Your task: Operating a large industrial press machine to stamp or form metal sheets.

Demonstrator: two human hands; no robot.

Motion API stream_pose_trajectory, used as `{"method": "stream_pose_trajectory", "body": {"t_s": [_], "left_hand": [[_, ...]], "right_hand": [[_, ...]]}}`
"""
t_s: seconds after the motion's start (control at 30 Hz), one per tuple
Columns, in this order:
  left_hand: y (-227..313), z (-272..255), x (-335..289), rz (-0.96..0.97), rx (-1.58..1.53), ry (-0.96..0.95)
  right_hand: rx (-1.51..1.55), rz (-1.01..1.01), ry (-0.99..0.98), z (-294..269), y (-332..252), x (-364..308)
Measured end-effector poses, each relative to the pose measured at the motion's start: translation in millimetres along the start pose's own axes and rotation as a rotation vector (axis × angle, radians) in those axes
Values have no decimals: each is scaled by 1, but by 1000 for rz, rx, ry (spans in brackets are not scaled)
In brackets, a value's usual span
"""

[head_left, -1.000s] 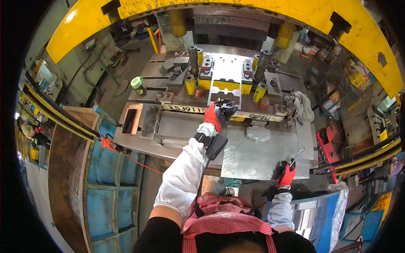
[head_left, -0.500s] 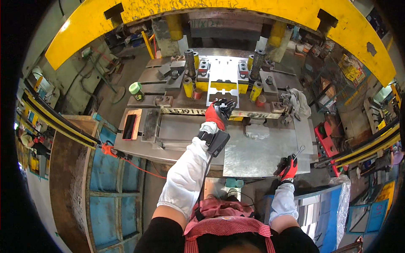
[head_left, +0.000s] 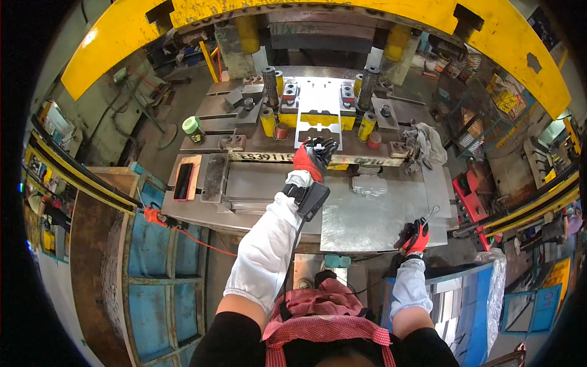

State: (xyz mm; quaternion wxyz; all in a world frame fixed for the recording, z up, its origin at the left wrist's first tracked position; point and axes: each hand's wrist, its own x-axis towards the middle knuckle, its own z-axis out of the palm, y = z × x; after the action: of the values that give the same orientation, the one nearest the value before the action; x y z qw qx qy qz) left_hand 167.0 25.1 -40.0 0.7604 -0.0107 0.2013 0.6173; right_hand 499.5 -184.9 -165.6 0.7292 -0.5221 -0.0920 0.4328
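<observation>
My left hand (head_left: 315,159), in a red and black glove, is at the near end of a bright metal strip (head_left: 320,120) with cut-outs. Its black fingers curl over that end and look closed on it; the fingertips are partly hidden. The strip lies flat on the die (head_left: 347,118) between the two dark guide posts. Lower right, my right hand (head_left: 416,236) is gloved the same way and closed round a wrench (head_left: 431,213), whose shiny end points up and right. This hand rests near the front edge of a large flat metal sheet (head_left: 367,220).
Stacked metal sheets (head_left: 254,183) lie left of my left arm, near a phone-like dark slab (head_left: 183,181). A green-lidded jar (head_left: 192,128) stands further back. Grey rags (head_left: 425,147) hang at the right. A yellow press beam (head_left: 306,7) spans the top.
The whole view has shifted slightly, so the bench sits a little higher and further left. Both hands keep nearly the same places against the strip and the sheet.
</observation>
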Motion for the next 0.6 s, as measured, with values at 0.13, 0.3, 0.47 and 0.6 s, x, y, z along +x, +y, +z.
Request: {"method": "stream_pose_trajectory", "body": {"t_s": [0.13,0.3,0.47,0.6], "left_hand": [[-3,6,-3,25,60,45],[-8,-11,15,-16,63,10],[7,-66,50,644,991,-552],[-23,-9,18,-112,19,-100]], "right_hand": [[1,-10,7,3,-3,-5],[-22,-19,60,-1,-6,-4],[-32,16,-25,7,3,-5],[-4,-76,31,-13,-10,-3]]}}
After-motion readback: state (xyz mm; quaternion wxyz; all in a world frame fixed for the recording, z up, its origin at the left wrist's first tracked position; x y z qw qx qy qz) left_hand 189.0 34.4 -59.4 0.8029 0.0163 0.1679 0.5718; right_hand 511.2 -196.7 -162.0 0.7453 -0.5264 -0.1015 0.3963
